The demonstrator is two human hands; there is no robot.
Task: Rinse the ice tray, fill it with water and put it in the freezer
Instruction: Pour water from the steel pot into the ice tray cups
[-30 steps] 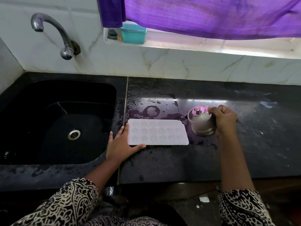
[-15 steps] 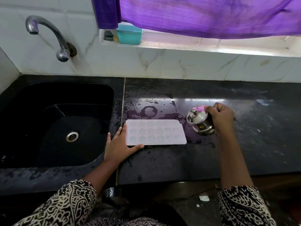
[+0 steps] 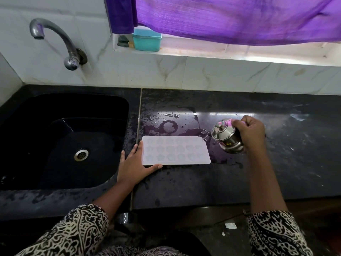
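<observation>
Right hand (image 3: 249, 133) is gripping a small steel kettle (image 3: 226, 137), tilting its spout toward the ice tray (image 3: 175, 150). Left hand (image 3: 134, 163), fingers flat, is bracing the tray's left edge on the wet worktop (image 3: 276, 163). Filling looks underway; freezer step is pending.

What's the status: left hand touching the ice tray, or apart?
Touching. Head view: the left hand lies open beside the ice tray, forefinger along its left edge, thumb pressed to its near edge, no gap.
</observation>
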